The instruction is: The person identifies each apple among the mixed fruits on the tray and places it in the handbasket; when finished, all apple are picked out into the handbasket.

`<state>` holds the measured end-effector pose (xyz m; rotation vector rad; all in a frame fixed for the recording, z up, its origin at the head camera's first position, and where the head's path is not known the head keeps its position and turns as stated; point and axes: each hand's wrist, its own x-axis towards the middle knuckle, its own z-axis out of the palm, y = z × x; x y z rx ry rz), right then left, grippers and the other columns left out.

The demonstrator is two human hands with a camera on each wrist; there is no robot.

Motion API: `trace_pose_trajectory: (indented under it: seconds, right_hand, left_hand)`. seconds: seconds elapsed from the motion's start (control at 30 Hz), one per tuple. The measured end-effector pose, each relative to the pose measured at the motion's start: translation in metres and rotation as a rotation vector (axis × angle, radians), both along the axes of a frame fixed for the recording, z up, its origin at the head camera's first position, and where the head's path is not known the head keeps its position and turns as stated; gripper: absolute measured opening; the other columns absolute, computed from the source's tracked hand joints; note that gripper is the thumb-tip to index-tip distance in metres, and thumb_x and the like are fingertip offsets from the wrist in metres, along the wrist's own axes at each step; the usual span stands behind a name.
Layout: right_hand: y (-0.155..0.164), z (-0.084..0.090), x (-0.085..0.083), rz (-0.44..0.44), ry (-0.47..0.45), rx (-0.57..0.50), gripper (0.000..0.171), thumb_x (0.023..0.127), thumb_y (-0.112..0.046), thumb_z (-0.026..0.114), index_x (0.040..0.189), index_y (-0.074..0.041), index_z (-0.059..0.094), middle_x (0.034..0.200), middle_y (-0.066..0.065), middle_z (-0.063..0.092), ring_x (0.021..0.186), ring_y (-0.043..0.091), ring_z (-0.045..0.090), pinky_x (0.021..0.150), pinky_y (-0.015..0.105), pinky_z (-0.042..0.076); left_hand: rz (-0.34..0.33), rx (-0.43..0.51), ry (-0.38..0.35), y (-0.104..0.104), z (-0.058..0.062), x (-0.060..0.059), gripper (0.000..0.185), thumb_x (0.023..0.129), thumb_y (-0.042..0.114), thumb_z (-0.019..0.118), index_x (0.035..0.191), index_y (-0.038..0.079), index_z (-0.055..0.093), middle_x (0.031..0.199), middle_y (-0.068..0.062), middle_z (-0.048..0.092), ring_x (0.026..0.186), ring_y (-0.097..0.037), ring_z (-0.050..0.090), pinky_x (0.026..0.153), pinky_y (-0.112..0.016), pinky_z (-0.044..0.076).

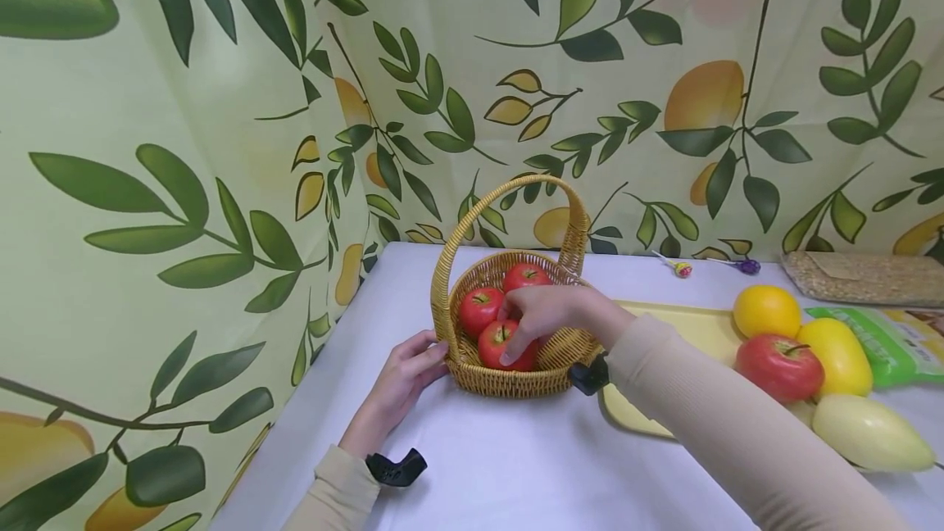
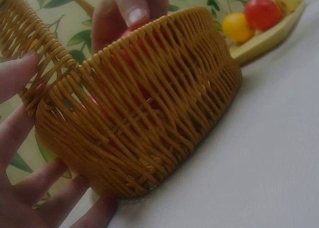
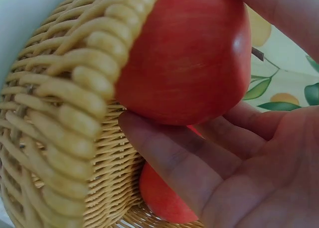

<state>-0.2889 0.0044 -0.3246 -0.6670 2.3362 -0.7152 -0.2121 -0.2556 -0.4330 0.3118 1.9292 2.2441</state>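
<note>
The right hand (image 1: 544, 308) holds a red apple (image 1: 492, 344) between thumb and fingers at seven o'clock inside the wicker basket (image 1: 509, 384). The left hand (image 1: 406, 374), fingers spread, touches the basket's wall at eight o'clock (two other apples (image 1: 479, 311) at ten and twelve)

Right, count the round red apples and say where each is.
4 visible: back apple, left apple and front apple in the golden woven wicker basket, the front one gripped by the right hand; a fourth apple beside a round yellow fruit. The hand may hide more.
</note>
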Motion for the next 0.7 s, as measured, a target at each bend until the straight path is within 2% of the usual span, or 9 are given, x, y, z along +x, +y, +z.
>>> trace_pose_trajectory:
  seconds: [0.2, 0.4, 0.7]
  right_hand:
    - [-0.002, 0.000, -0.002, -0.007, -0.011, 0.013, 0.066, 0.072, -0.039, 0.094, 0.123, -0.016, 0.058, 0.121, 0.004, 0.057, 0.111, 0.024, 0.055, 0.091, 0.039, 0.054]
    - [-0.008, -0.003, -0.001, -0.010, 0.041, 0.048, 0.068, 0.072, -0.042, 0.093, 0.123, -0.016, 0.057, 0.120, 0.003, 0.058, 0.114, 0.025, 0.051, 0.095, 0.045, 0.051]
    - [-0.014, -0.004, 0.002, -0.026, 0.042, 0.072, 0.067, 0.073, -0.041, 0.093, 0.124, -0.019, 0.057, 0.122, 0.002, 0.058, 0.117, 0.026, 0.050, 0.097, 0.050, 0.050]
  left_hand:
    - [0.011, -0.002, -0.004, 0.001, 0.001, 0.001, 0.009, 0.101, 0.021, 0.062, 0.104, 0.015, 0.069, 0.139, -0.024, 0.049, 0.123, -0.026, 0.057, 0.105, -0.047, 0.049]
    - [0.018, -0.005, -0.001, 0.000, -0.001, 0.000, 0.010, 0.101, 0.020, 0.062, 0.104, 0.014, 0.069, 0.136, -0.020, 0.052, 0.122, -0.026, 0.058, 0.105, -0.047, 0.049]
    - [0.013, -0.002, -0.001, 0.000, 0.000, 0.001, 0.009, 0.101, 0.021, 0.062, 0.104, 0.015, 0.069, 0.135, -0.016, 0.054, 0.122, -0.026, 0.058, 0.104, -0.046, 0.050]
